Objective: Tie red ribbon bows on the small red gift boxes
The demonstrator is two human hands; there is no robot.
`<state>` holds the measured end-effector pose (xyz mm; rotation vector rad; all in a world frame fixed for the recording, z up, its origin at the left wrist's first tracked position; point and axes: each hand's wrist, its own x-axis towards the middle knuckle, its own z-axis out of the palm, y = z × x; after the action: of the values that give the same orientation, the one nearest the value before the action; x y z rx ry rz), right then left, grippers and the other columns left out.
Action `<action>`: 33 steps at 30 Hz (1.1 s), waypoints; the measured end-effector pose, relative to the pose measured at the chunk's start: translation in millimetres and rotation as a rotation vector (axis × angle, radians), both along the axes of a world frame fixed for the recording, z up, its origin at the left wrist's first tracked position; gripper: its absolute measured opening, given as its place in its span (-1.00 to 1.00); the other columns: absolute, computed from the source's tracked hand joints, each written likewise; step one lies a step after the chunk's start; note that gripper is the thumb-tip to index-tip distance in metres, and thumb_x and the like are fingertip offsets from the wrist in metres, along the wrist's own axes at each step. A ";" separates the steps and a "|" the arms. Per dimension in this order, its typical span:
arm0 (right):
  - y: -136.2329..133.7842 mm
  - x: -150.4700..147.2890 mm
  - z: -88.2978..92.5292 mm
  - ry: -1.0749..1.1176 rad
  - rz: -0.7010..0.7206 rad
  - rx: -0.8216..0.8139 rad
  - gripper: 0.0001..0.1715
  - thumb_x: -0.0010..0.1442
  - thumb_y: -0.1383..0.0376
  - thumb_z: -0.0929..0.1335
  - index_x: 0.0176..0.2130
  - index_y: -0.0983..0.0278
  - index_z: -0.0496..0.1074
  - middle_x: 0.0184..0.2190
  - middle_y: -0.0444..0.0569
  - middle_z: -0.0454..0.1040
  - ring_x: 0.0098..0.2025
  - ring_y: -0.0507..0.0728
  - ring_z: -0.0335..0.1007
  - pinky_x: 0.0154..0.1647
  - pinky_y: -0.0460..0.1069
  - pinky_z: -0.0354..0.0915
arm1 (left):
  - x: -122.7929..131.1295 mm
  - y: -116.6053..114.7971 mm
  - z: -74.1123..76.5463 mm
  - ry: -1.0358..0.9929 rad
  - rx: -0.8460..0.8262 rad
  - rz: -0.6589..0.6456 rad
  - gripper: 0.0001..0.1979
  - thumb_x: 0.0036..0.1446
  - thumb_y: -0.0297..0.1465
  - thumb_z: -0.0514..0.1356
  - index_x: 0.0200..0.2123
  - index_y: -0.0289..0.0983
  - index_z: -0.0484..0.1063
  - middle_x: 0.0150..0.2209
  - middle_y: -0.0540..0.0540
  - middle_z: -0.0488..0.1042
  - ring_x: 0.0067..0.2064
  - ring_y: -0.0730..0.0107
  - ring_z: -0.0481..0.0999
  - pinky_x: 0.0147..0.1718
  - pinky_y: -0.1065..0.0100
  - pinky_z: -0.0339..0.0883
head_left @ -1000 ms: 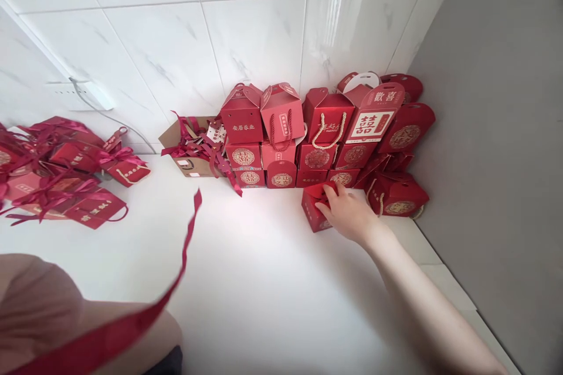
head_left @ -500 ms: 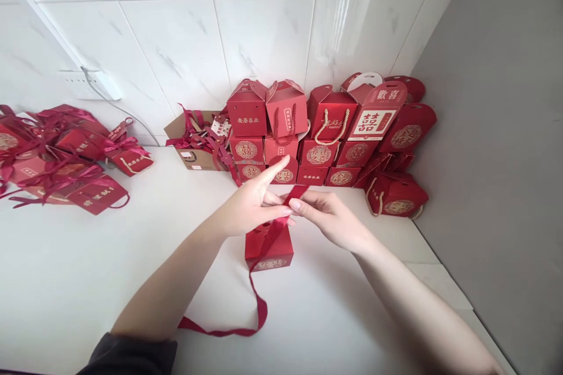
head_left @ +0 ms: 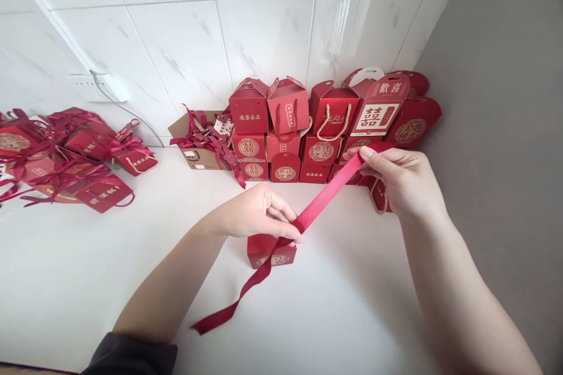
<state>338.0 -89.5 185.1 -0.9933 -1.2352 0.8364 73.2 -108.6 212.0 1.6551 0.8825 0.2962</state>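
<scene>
The left hand [head_left: 257,211] pinches a ribbon [head_left: 328,202] between thumb and fingers, and the right hand [head_left: 409,184] grips it near its upper end, thumb laid flat along the band. Between the two the ribbon runs taut and smooth, a flat satiny strip, bright pinkish red where light strikes it; below the left hand it hangs loose, darker, with a twist and a pointed tip. Just beneath the left hand a small red card box [head_left: 285,256] stands on the table, its front printed with a pale gold motif, its top partly hidden by the fingers. The smooth white tabletop [head_left: 352,304] lies bare right of the box and toward the near edge. Farther back, stacked boxes [head_left: 250,115], crisp-folded, some with rope handles, stand against glossy tiles [head_left: 268,35], beside a brown carton [head_left: 209,159] of ribbons. Ribbon-tied boxes [head_left: 103,192] heap at left; a matte grey panel [head_left: 505,99] bounds the right.
</scene>
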 end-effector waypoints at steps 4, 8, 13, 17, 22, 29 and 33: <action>9.3 9.2 -4.9 0.006 -0.097 0.037 -0.77 0.12 0.16 0.44 -0.47 0.24 0.55 -0.30 -0.03 0.62 -0.21 0.15 0.56 -0.30 -0.01 0.45 | -2.0 -1.5 1.3 0.003 0.043 -0.080 -0.84 -0.04 -0.33 0.37 -0.35 -0.27 0.63 -0.35 -0.09 0.64 -0.28 0.30 0.62 -0.27 0.43 0.46; 20.5 12.4 -12.5 0.032 -0.095 0.015 -0.74 0.14 0.17 0.43 -0.51 0.24 0.53 -0.30 -0.03 0.62 -0.19 0.15 0.56 -0.28 -0.01 0.45 | -5.5 -2.3 1.2 0.042 0.040 -0.195 -0.79 0.01 -0.32 0.33 -0.27 -0.27 0.64 -0.31 -0.13 0.64 -0.29 0.29 0.62 -0.31 0.42 0.48; 33.9 21.8 -22.8 0.045 -0.162 0.004 -0.78 0.13 0.17 0.42 -0.46 0.24 0.54 -0.27 -0.03 0.62 -0.28 0.09 0.55 -0.35 -0.05 0.44 | -7.8 -8.9 5.3 0.009 0.100 -0.322 -0.76 0.02 -0.27 0.31 -0.25 -0.23 0.66 -0.42 -0.14 0.63 -0.41 0.29 0.60 -0.44 0.42 0.48; 47.5 29.5 -35.2 0.085 -0.179 -0.082 -0.78 0.10 0.17 0.43 -0.45 0.27 0.55 -0.26 -0.03 0.62 -0.38 0.01 0.52 -0.45 -0.13 0.39 | -8.7 -16.8 10.2 0.014 0.244 -0.513 -0.81 0.08 -0.30 0.28 -0.22 -0.08 0.65 -0.42 -0.11 0.64 -0.47 0.34 0.59 -0.47 0.45 0.43; 56.7 32.6 -42.7 0.124 -0.153 -0.080 -0.77 0.08 0.17 0.45 -0.46 0.29 0.56 -0.28 -0.01 0.62 -0.34 0.02 0.53 -0.52 -0.18 0.37 | -5.3 -34.4 12.9 0.050 0.348 -0.710 -0.78 0.18 -0.31 0.20 -0.16 0.05 0.61 -0.32 -0.05 0.65 -0.40 0.38 0.61 -0.44 0.45 0.37; 55.0 41.1 -38.9 0.165 -0.165 -0.071 -0.78 0.08 0.16 0.45 -0.41 0.28 0.55 -0.30 -0.01 0.62 -0.34 0.03 0.54 -0.56 -0.18 0.35 | 4.0 -73.0 -0.3 0.085 0.647 -0.849 -0.69 0.02 -0.42 0.20 -0.70 -0.21 0.22 -0.64 -0.01 0.51 -0.56 0.43 0.48 -0.67 0.35 0.11; 57.0 49.6 -35.7 0.281 -0.119 -0.074 -0.81 0.10 0.16 0.43 -0.33 0.23 0.51 -0.30 -0.08 0.60 -0.30 0.03 0.56 -0.47 -0.14 0.41 | 6.1 -75.5 -12.1 0.020 0.617 -0.900 -0.63 0.03 -0.35 0.24 -0.71 -0.21 0.17 -0.70 0.01 0.43 -0.61 0.42 0.43 -0.71 0.33 0.02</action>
<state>387.7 -32.4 149.4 -0.9615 -0.9033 0.8988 79.2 -184.1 200.0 2.4450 -0.0304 -0.0953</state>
